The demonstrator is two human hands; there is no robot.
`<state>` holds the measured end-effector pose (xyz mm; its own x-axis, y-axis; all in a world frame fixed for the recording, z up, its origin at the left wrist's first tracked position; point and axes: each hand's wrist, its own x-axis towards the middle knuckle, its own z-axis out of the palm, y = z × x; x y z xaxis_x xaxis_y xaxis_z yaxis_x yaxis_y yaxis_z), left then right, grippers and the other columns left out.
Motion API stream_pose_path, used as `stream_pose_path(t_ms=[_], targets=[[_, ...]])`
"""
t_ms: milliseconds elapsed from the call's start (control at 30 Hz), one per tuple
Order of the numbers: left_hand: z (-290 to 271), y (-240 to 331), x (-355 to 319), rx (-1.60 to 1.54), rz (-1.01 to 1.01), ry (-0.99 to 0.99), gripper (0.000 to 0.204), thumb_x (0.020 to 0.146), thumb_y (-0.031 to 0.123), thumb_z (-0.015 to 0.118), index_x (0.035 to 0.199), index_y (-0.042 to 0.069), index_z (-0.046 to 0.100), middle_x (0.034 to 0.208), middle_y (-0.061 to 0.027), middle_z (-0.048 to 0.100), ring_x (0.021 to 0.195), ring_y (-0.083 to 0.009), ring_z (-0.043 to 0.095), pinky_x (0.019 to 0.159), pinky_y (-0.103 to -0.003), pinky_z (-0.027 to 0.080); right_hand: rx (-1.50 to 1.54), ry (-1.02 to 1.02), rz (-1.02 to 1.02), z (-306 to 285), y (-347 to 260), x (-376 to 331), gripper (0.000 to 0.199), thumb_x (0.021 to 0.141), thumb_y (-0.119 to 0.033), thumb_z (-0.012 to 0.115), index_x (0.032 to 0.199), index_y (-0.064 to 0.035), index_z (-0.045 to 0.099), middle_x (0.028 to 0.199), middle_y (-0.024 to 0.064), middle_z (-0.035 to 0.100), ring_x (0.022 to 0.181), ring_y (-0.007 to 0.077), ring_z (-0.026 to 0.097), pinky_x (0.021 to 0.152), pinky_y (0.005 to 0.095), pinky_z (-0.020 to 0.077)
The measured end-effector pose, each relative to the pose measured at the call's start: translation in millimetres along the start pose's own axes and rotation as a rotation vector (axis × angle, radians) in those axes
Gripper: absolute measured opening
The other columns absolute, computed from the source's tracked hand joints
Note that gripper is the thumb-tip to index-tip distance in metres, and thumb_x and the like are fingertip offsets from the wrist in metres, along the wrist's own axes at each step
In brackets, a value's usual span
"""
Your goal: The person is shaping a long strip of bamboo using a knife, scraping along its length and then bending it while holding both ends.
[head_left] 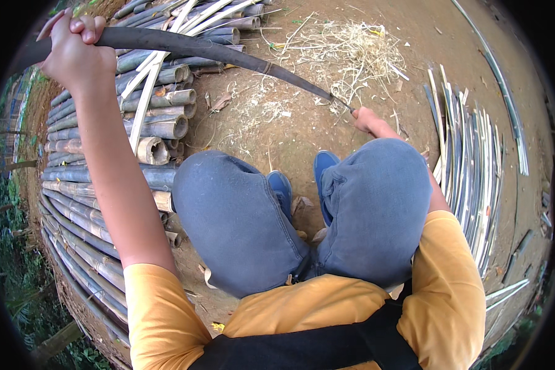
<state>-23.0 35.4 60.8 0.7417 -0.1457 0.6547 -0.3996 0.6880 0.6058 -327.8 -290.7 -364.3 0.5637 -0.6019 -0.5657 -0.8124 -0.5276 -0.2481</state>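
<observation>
My left hand [80, 49] is raised at the upper left, its fingers wrapped round a long dark bamboo strip [209, 51]. The strip slopes down to the right across the view, with a joint partway along it. My right hand [371, 121], beyond my right knee, is closed on the handle of a knife. The knife's dark blade [340, 102] meets the far end of the strip; whether it has entered the bamboo I cannot tell. Both my knees are bent up between my arms.
Dark bamboo poles [166, 127] lie stacked along my left, with pale split strips [145, 102] across them. Pale shavings [357, 55] heap on the dirt ahead. Several split strips [468, 160] lie in a bundle at my right, and a long pole [502, 86] lies beyond them.
</observation>
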Motion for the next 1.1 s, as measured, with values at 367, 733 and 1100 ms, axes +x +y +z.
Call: stream_pose_path(t_ms=[367, 733, 1100], targets=[[-87, -10, -3, 0.016, -0.003, 0.171, 0.013, 0.09, -0.009, 0.051, 0.087, 0.004, 0.051, 0.064, -0.0057, 0.046, 0.047, -0.0123, 0.038, 0.045, -0.029, 0.032, -0.138, -0.033, -0.026, -2, -5, 11, 0.027, 0.095, -0.021, 0.056, 0.11, -0.0006, 0.064, 0.097, 0.0242, 0.07, 0.086, 0.0344, 0.072, 0.067, 0.0433, 0.0557], [-113, -17, -11, 0.026, -0.055, 0.232, 0.015, 0.09, -0.008, 0.052, 0.087, 0.006, 0.054, 0.061, -0.0046, 0.046, 0.045, -0.0114, 0.038, 0.043, -0.026, 0.031, 0.035, 0.087, 0.121, 10, 3, -54, 0.038, 0.1, -0.032, 0.051, 0.109, 0.0028, 0.064, 0.101, 0.0264, 0.069, 0.098, 0.0399, 0.067, 0.083, 0.0477, 0.0503], [-113, -27, -1, 0.087, -0.041, 0.31, 0.013, 0.091, -0.009, 0.051, 0.086, 0.003, 0.054, 0.063, -0.0046, 0.044, 0.048, -0.0115, 0.039, 0.046, -0.027, 0.033, 0.14, 0.297, 0.233, -48, 6, -162, 0.037, 0.1, -0.032, 0.052, 0.109, 0.002, 0.065, 0.105, 0.0262, 0.069, 0.101, 0.0401, 0.067, 0.086, 0.048, 0.0506]])
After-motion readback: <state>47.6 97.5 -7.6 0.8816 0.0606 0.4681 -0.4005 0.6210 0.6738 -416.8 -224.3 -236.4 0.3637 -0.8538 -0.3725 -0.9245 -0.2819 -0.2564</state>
